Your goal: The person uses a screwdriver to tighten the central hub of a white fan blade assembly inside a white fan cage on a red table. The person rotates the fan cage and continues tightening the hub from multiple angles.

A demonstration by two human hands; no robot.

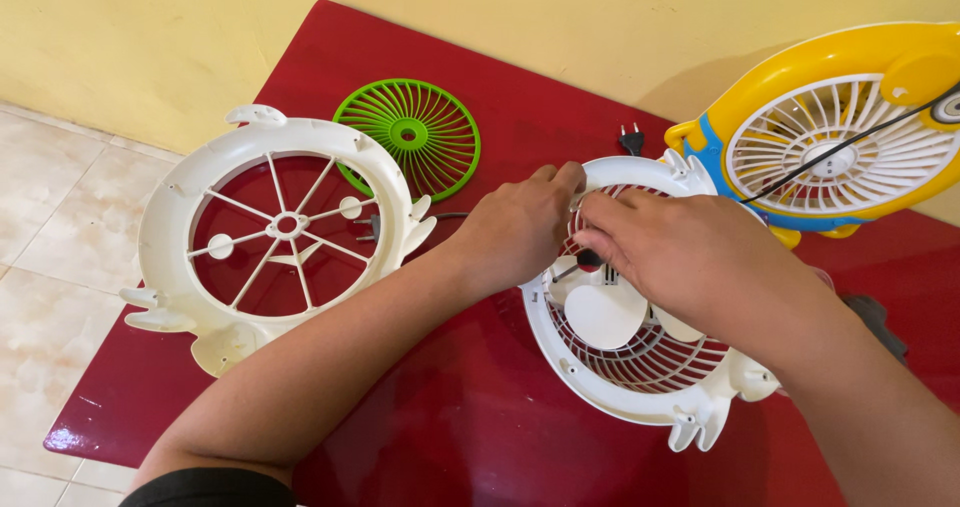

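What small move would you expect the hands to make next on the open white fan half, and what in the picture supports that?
Probably a careful turn or press at the hub: both the left hand and right hand pinch together over the white fan housing, just above its blades, where a small dark part sits.

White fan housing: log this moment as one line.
left hand on rim of round white plastic fan housing | right hand over white blades | green round grille apart | red table

Glossy red table [480,417], smooth white plastic fan housing [560,352]
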